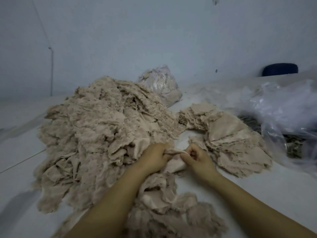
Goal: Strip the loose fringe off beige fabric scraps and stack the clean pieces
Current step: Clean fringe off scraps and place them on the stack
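Head view looks down on a beige fabric scrap (174,164), soft and crumpled, stretched between two bare hands just in front of a big heap of frayed scraps (103,134). Left hand (155,156) has its fingers curled round the scrap's bunched upper edge; right hand (197,158) pinches that same edge just beside it, fingers folded tight on the cloth. Below the scrap, toward the person, lies a fluffy drift of loose fringe and cloth bits (171,212), fuzzy and shapeless.

To the left of the scrap and beyond it, the heap rises in ragged, layered folds with feathery edges. To the scrap's right sits a flatter stack of pieces (228,133), its layers fanned and its top smooth.

Beyond the heap stands a tied clear plastic bag (161,85) stuffed with pale fibres. Right of the stack, a crinkled clear plastic bag (283,107) lies slumped, with dark material showing under it that is too blurred to identify.

Everything rests on a white table (20,152). Behind it is a plain pale wall (154,31), and a dark blue chair back (280,69) shows past the table's far right edge.
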Action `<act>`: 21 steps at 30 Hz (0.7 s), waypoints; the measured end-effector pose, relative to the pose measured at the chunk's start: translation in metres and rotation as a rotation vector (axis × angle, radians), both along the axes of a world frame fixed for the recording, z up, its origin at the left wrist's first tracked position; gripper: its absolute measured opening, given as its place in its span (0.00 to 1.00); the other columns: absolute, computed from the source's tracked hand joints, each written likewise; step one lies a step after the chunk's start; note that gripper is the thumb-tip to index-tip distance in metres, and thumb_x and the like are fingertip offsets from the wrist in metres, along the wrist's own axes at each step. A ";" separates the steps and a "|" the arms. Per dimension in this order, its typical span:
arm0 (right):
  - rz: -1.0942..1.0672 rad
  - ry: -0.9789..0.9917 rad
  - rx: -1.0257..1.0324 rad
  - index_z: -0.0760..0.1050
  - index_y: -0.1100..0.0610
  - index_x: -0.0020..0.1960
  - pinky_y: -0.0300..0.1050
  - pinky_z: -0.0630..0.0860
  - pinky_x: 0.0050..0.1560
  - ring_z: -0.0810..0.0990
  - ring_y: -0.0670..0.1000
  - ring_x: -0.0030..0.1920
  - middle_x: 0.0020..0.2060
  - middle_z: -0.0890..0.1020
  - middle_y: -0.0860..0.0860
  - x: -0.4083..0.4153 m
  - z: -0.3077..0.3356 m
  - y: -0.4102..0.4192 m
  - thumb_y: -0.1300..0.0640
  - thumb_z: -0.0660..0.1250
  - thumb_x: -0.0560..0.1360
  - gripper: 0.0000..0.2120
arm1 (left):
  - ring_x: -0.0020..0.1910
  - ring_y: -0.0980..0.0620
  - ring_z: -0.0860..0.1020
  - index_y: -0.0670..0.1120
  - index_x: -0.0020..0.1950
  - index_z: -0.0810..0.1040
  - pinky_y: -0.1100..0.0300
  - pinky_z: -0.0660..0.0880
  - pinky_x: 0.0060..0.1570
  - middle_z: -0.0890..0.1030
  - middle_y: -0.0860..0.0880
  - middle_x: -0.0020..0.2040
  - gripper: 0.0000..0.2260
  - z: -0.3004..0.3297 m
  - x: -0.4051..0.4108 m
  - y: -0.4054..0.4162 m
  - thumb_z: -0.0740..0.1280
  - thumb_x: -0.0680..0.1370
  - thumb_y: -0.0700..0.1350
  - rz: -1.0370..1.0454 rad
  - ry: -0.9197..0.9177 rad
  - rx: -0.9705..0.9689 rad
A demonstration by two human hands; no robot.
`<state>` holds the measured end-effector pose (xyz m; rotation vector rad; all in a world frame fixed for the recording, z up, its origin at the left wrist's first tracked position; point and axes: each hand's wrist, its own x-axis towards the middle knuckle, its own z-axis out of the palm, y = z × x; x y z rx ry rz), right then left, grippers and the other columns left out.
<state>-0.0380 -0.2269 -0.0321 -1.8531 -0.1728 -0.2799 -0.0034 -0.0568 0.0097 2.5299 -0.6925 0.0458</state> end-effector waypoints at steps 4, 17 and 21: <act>0.208 0.209 0.548 0.71 0.57 0.42 0.40 0.71 0.35 0.75 0.46 0.34 0.32 0.77 0.50 -0.001 -0.005 -0.013 0.61 0.72 0.70 0.09 | 0.43 0.48 0.70 0.39 0.45 0.73 0.58 0.63 0.40 0.71 0.47 0.43 0.04 -0.011 0.001 -0.019 0.61 0.78 0.36 -0.022 -0.057 -0.168; 0.116 0.160 0.522 0.75 0.59 0.53 0.41 0.79 0.37 0.83 0.50 0.39 0.40 0.84 0.52 0.003 -0.005 -0.014 0.68 0.71 0.70 0.13 | 0.38 0.51 0.81 0.41 0.46 0.83 0.62 0.77 0.37 0.83 0.44 0.39 0.20 -0.033 0.000 -0.032 0.76 0.66 0.56 -0.146 0.765 -1.148; 0.165 0.230 0.449 0.74 0.60 0.55 0.45 0.80 0.43 0.82 0.52 0.43 0.45 0.83 0.56 -0.001 -0.002 -0.009 0.66 0.74 0.68 0.18 | 0.33 0.50 0.80 0.40 0.42 0.81 0.61 0.77 0.33 0.82 0.42 0.36 0.11 -0.034 -0.002 -0.031 0.73 0.67 0.47 -0.011 0.698 -1.183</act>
